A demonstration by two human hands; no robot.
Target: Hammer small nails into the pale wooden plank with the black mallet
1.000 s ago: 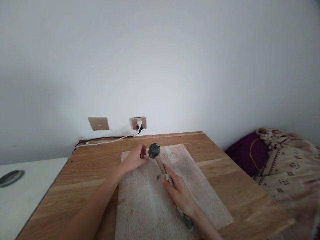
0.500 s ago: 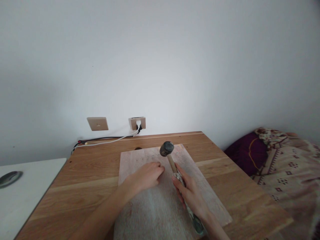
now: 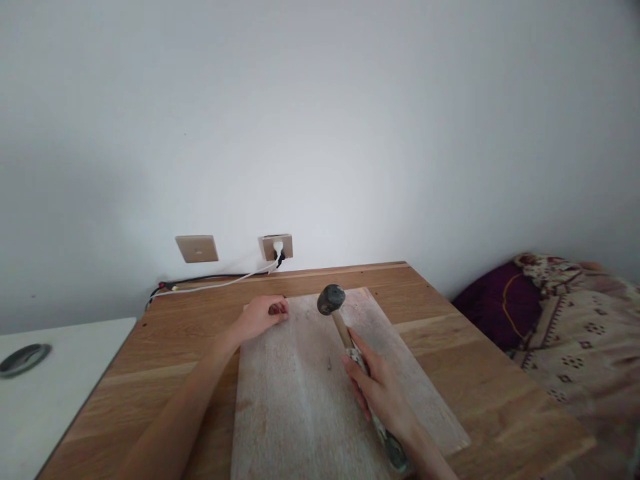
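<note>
My right hand [image 3: 383, 390] is wrapped round the handle of a rubber mallet [image 3: 331, 300], whose black head points away from me over a pale wooden board [image 3: 300, 407]. The mallet's grip is worn and flecked with white. At the board's far left corner is my left hand [image 3: 263, 316], its fingers curled in. Something dark shows by those fingertips, too small to name. A small nail-like thing [image 3: 329, 364] is on the board, left of my right hand.
The board rests on a wooden table [image 3: 170, 393]. Along its back edge, cables [image 3: 215, 285] run to a wall socket [image 3: 277, 247]. A white surface [image 3: 70, 393] adjoins on the left. Patterned bedding [image 3: 575, 347] and a purple pillow [image 3: 495, 307] are at the right.
My left hand has moved from the board's middle to its far left corner, uncovering the small nail-like thing. My right hand keeps the mallet in nearly the same place.
</note>
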